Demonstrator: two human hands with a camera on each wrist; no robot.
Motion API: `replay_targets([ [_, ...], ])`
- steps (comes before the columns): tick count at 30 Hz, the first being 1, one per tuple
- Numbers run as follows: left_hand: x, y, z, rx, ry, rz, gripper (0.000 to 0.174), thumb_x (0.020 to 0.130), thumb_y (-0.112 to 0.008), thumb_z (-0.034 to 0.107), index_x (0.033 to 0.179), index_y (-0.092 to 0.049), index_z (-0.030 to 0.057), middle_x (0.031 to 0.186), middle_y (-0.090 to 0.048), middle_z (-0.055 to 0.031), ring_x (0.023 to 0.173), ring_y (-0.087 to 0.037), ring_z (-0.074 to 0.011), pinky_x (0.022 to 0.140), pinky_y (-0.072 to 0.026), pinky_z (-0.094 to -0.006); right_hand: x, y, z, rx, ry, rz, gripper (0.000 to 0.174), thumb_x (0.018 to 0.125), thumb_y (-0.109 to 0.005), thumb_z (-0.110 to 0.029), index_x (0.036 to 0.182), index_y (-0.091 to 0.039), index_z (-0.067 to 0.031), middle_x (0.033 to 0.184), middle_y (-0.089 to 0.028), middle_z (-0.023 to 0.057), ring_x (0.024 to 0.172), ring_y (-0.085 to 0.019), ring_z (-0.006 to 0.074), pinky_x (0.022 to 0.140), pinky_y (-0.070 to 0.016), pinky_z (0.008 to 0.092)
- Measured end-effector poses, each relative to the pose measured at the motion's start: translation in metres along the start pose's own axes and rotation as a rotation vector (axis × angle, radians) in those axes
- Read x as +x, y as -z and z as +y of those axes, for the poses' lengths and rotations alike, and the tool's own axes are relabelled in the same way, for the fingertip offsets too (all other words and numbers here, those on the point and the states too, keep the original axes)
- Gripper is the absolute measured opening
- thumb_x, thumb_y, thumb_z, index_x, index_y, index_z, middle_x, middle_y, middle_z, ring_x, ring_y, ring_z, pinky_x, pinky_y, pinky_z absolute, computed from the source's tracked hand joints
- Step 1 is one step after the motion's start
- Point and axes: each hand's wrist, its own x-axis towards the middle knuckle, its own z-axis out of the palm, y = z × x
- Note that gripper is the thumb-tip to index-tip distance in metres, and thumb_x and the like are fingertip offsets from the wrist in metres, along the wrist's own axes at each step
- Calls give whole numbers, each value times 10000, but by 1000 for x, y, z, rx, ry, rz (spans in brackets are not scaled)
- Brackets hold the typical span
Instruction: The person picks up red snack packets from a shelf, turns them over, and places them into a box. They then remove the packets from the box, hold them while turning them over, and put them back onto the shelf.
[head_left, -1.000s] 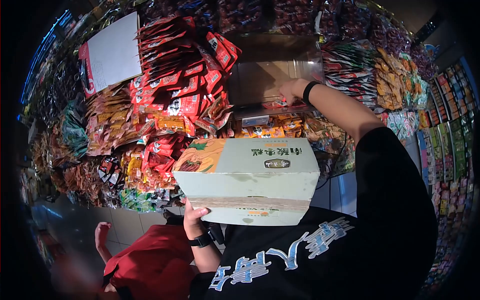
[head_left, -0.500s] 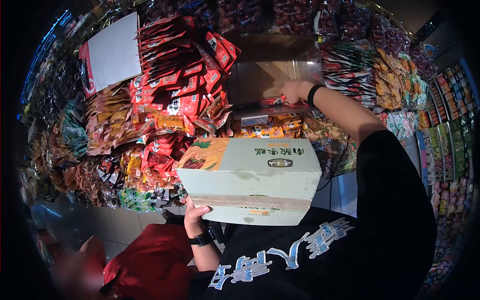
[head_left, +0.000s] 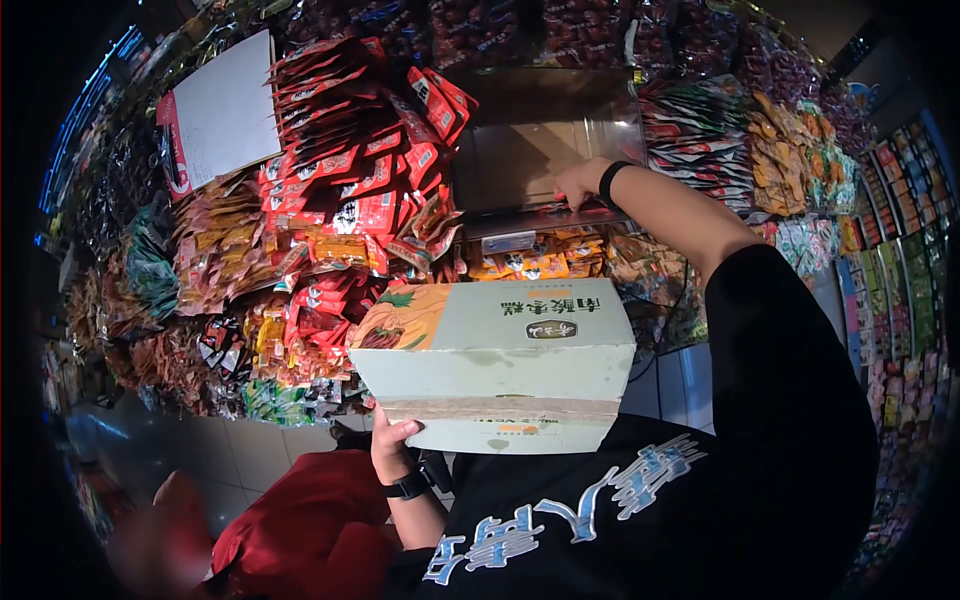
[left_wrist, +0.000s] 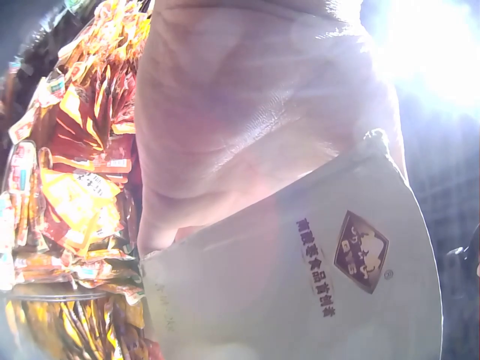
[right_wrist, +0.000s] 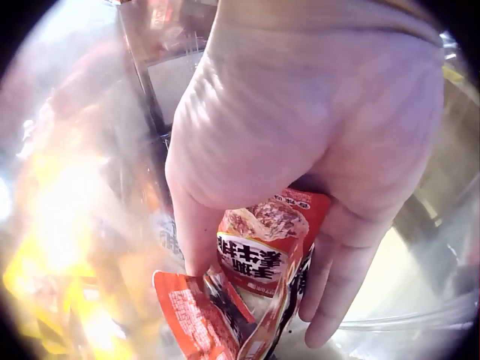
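Low in the head view, my left hand [head_left: 393, 440] grips the near left corner of a pale green carton [head_left: 500, 372], its thumb on the side face. The carton is tilted in front of my body, with a brown tape strip along it. In the left wrist view, the palm lies against the carton's edge and the fingertips are hidden. My right hand [head_left: 582, 184] reaches down into a clear plastic bin [head_left: 510, 125]. Between its thumb and fingers are red snack packets [right_wrist: 262, 236], which it holds low in the bin.
Stacked red snack packets [head_left: 370, 205] crowd the left of the bin. Yellow packets [head_left: 545, 258] lie just below it, and green-and-red packets [head_left: 695, 140] stand at its right. A white sheet [head_left: 222, 115] leans at upper left. A person in red [head_left: 310, 530] is at lower left.
My right hand shifts slightly within the bin, and the red packets at its fingers show less in the head view. The carton stays almost in place. The person in red has leaned lower.
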Motion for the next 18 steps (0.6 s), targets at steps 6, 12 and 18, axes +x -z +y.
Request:
replay_targets([
  [6,-6,-3,0,-45,1,46,908,532,-791,249,1310,-430,-47,1162,-568,-136,1052,-566,-259,916,-448,-365,13,-2,-9,-105,-52,109,488,611,-805,-206,1082,-716,-115,1097,-681,111,1055,-629,291,856,-502,421],
  [12,-14,-12,10,-37,1,102,892,546,-795,258,1300,-431,-49,1156,-570,-132,1051,-566,-247,913,-448,-359,-32,7,-31,-200,-21,218,248,707,-710,-110,937,-733,-21,995,-704,161,993,-659,313,841,-525,399],
  [18,-13,-8,12,-31,-44,58,862,558,-789,254,1285,-440,-51,1145,-575,-132,1035,-572,-244,902,-454,-357,-5,-12,-1,-189,-1,345,204,728,-682,-84,914,-729,-16,973,-697,188,982,-658,326,832,-524,398],
])
